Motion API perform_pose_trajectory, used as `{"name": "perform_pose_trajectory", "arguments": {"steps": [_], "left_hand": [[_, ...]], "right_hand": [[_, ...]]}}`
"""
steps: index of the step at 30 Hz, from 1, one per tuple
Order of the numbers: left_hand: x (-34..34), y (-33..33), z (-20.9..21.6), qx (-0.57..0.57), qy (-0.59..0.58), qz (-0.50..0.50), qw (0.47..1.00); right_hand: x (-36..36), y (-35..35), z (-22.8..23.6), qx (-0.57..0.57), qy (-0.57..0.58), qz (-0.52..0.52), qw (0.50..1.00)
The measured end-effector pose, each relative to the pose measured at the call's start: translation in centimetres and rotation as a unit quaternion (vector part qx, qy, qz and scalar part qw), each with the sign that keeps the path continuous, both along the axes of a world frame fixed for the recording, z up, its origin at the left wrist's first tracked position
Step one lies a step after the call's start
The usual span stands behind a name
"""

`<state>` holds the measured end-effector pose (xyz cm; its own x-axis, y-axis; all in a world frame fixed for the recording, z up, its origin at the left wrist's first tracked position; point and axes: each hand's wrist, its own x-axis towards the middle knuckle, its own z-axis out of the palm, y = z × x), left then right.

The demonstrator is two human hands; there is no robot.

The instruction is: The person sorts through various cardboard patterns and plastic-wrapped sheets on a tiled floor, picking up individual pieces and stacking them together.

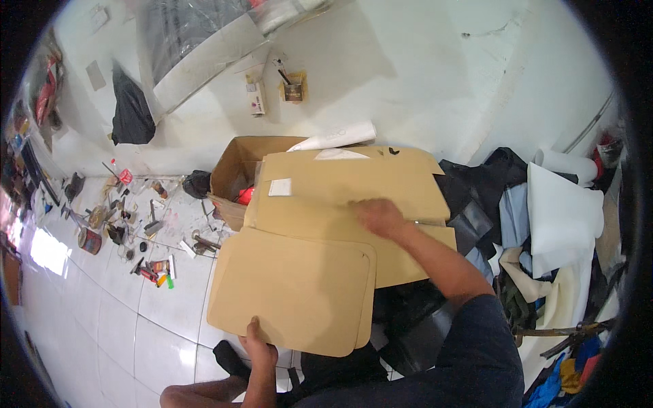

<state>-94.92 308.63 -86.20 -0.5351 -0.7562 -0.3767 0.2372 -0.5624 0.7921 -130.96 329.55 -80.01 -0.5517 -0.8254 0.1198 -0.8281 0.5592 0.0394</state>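
My left hand (260,347) grips the lower edge of a tan cardboard panel (292,292) with rounded corners, thumb on top. A second layer shows along the panel's right side. Larger cardboard sheets (313,180) lie beyond and to the right, partly under the panel. Above them is my right hand (381,217), slightly blurred, its fingers curled together. Whatever they may hold cannot be made out. A small white paper (280,188) lies on the far sheet's left part.
An open cardboard box (238,160) stands by the wall, with a white roll (337,138) behind the sheets. Scattered tools (156,272) and a can (89,241) lie on the tiled floor at left. Dark material scraps (476,204) and white sheets (561,224) are heaped at right.
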Motion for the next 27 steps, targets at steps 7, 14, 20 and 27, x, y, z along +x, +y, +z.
{"name": "perform_pose_trajectory", "arguments": {"steps": [7,14,20,27], "left_hand": [[0.7,0.3,-0.2,0.059,0.126,-0.002,0.990],[0.7,0.5,0.0,0.027,0.093,-0.036,0.995],[-0.2,0.4,0.2,-0.025,-0.006,-0.011,1.000],[0.0,0.0,-0.5,-0.002,-0.027,0.011,1.000]], "right_hand": [[19.9,-7.2,1.3,-0.144,-0.190,0.244,0.940],[20.2,-7.4,1.7,-0.097,-0.358,0.258,0.892],[15.1,-3.8,1.2,-0.103,-0.346,0.104,0.927],[1.1,-1.5,-0.7,-0.106,-0.117,-0.179,0.971]]}}
